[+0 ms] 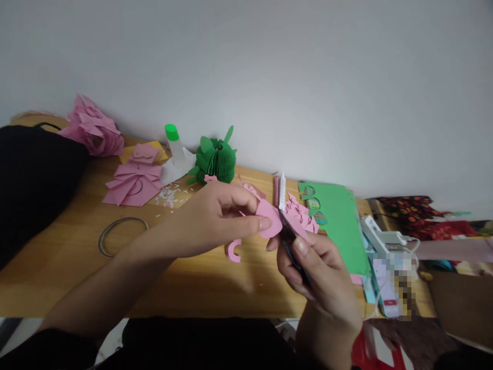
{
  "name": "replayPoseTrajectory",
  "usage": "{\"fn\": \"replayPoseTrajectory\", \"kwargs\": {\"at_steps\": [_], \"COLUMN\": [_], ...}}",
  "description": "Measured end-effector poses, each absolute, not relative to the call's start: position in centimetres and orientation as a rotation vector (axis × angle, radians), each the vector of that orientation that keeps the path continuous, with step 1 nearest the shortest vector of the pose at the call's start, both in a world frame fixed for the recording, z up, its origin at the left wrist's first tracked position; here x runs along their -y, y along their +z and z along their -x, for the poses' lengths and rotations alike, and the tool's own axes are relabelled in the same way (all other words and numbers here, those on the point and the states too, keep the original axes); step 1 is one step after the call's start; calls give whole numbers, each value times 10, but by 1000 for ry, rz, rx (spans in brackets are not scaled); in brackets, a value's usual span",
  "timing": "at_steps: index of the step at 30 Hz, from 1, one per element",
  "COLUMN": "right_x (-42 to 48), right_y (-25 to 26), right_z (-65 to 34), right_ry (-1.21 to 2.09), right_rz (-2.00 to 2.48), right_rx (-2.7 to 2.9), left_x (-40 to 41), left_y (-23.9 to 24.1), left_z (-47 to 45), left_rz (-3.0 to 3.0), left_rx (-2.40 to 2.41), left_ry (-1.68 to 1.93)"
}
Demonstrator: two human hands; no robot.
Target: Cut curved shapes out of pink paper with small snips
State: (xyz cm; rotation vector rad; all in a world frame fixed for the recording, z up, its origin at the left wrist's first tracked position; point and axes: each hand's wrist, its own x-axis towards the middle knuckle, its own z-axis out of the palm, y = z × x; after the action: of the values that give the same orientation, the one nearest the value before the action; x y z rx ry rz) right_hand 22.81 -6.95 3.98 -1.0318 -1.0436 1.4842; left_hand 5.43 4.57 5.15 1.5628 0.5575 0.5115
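A piece of pink paper [268,226] is pinched between the thumb and fingers of my left hand [231,213]. Its cut edge is rounded. My right hand [319,272] is closed on dark scissors [289,234], whose blades meet the paper's right side; the handle loops are mostly hidden by my fingers. Below my left hand, a curved pink paper cutout [233,251] lies on the wooden table [185,288]. Pink scraps [300,213] are heaped behind the scissors, beside a white tube [282,190] and a dark pink pen-like stick [276,191].
A green paper ball [216,162] and a green-capped bottle [175,146] stand near the wall. Folded pink papers [134,180], white bits [169,195] and a metal ring [106,241] lie left. Green sheets [342,221] and a power strip [375,234] are right; a black bag [34,180] is far left.
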Motion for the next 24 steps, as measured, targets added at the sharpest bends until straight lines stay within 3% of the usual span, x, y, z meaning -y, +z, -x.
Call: {"fn": "replayPoseTrajectory", "kwargs": {"at_steps": [24], "right_x": [68], "right_y": [46], "right_z": [-230], "right_ry": [1458], "right_rz": [1057], "right_rx": [1129], "left_x": [-49], "left_y": [54], "left_z": [-51], "left_rz": [-1550], "left_rx": [-463], "left_ry": [450]}}
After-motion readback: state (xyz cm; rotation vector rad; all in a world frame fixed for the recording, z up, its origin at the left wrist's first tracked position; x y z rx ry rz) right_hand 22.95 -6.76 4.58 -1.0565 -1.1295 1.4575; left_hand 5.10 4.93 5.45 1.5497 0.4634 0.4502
